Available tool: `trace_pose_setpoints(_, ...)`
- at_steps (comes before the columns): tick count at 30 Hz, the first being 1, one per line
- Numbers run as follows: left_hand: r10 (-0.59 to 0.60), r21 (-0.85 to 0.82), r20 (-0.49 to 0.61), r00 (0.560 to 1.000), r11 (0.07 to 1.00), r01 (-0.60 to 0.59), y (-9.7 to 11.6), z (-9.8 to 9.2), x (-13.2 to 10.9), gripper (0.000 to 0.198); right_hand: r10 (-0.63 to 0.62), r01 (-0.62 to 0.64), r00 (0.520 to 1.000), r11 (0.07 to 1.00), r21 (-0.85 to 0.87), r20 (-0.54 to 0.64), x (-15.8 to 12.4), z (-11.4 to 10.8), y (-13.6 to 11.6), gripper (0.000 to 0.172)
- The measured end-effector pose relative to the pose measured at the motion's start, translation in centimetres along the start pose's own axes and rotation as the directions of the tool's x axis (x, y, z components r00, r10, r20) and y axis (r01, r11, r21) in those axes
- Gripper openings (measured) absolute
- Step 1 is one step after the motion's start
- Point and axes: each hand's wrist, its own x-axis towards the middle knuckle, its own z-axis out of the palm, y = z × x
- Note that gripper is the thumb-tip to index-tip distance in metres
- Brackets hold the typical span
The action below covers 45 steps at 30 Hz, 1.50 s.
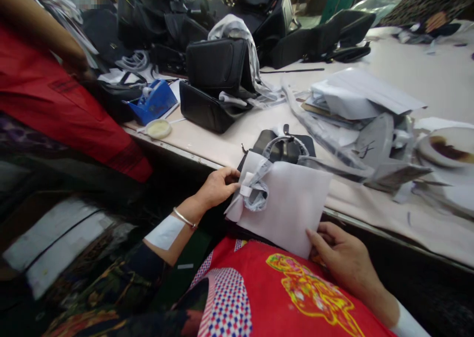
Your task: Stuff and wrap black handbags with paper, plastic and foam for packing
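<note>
A white paper sheet (292,194) lies over a black handbag (272,144) at the table's front edge, hiding most of it. Wrapped in clear film, the bag's handle (283,140) arches above the sheet. A coiled, plastic-wrapped strap (259,199) with a white band rests on the paper. My left hand (217,189) is closed, thumb and fingers pinching the sheet's left edge; whether they also grip the bag is hidden. At the lower right corner, my right hand (340,250) pinches the same sheet between thumb and fingers.
Black handbags (218,65) crowd the table's back. A blue tape dispenser (153,100) and a pale round disc (158,129) sit at left. On the right are stacked papers (355,95) and a stained bowl (450,147). A co-worker's arm (44,26) reaches in from upper left.
</note>
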Motion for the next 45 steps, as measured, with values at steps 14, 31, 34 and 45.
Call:
trace_pose_setpoints(14, 0.676, 0.348, 0.152, 0.721, 0.647, -0.679, 11.9, 4.0, -0.4, 0.028, -0.636, 0.554, 0.767, 0.596, -0.581, 0.079, -0.6, -0.5, -3.0, 0.023)
trace_pose_setpoints(31, 0.620, 0.408, 0.309, 0.721, 0.599, -0.689, 10.1, 9.1, 0.3, 0.040, -0.331, 0.203, 0.891, 0.903, -0.378, -0.312, 2.5, 0.5, -2.0, 0.067)
trace_pose_setpoints(34, 0.588, 0.448, 0.322, 0.742, 0.596, -0.667, 10.1, 9.6, -0.1, 0.040, -0.209, 0.220, 0.928, 0.976, 0.001, -0.309, 0.9, -0.2, -0.1, 0.056)
trace_pose_setpoints(45, 0.518, 0.762, 0.317, 0.794, 0.359, -0.539, 10.7, 15.6, -0.7, 0.053, -0.593, 0.595, 0.803, 0.803, 0.038, -0.051, -5.8, -3.2, 3.8, 0.039)
